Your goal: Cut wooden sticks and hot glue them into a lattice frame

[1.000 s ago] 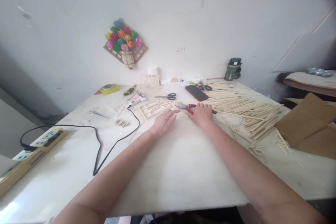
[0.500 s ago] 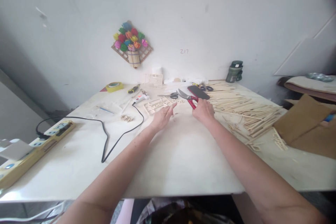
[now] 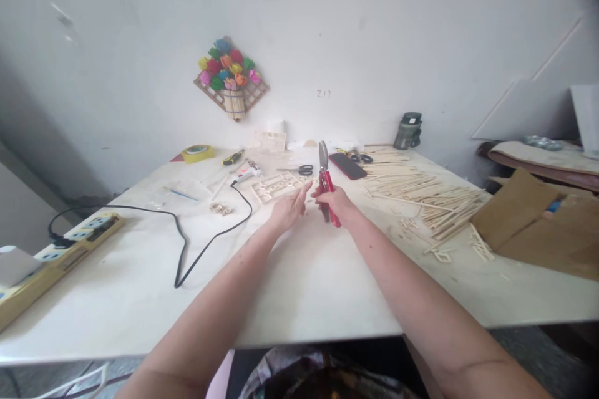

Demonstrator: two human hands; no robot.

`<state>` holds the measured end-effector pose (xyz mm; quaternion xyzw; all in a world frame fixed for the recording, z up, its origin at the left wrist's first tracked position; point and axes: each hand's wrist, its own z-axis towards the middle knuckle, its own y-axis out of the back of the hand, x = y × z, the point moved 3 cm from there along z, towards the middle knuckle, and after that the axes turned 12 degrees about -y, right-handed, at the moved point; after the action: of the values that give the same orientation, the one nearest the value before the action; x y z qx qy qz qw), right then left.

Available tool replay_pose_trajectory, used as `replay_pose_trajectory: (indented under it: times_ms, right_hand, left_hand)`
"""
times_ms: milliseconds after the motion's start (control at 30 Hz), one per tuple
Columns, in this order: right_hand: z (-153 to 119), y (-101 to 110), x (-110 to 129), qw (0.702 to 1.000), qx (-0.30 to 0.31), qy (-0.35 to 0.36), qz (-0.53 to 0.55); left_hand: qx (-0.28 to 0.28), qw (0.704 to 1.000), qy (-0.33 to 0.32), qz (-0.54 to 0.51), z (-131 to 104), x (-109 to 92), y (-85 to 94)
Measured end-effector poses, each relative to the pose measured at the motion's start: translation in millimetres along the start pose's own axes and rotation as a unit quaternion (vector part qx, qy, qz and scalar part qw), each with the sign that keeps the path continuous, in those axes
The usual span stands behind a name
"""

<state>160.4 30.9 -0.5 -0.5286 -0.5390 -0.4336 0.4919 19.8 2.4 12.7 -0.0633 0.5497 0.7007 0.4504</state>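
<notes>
My right hand (image 3: 336,202) grips red-handled cutters (image 3: 326,179) and holds them upright above the white table (image 3: 299,287), blades pointing up. My left hand (image 3: 290,207) hovers just left of them with its fingers apart and nothing in it; its fingertips are close to the cutter handles. Right behind both hands lies a flat frame of wooden sticks (image 3: 276,186). A big heap of loose wooden sticks (image 3: 421,190) spreads to the right of my right hand.
A glue gun (image 3: 246,173) with a black cord (image 3: 187,243) runs to a power strip (image 3: 60,252) at the left edge. Black scissors (image 3: 305,169), a red phone (image 3: 347,166), yellow tape (image 3: 197,153), a green bottle (image 3: 408,131) and brown cardboard (image 3: 538,224) at the right.
My right hand picked the cutters up off the table and swung them upright, moving left toward the middle. My left hand lifted off the table and stayed beside them.
</notes>
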Motion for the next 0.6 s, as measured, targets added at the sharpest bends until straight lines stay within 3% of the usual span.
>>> replay_pose_trajectory:
  times_ms: [333,600]
  right_hand:
    - [-21,-25,8,0.994,0.075,0.045,0.061]
    - [-23,-29,7,0.993,0.057,0.083,0.058]
  left_hand:
    - [-0.019,0.985,-0.001,-0.17,3,-5,-1.0]
    - [-0.019,0.979,0.034,-0.199,2,-7,-1.1]
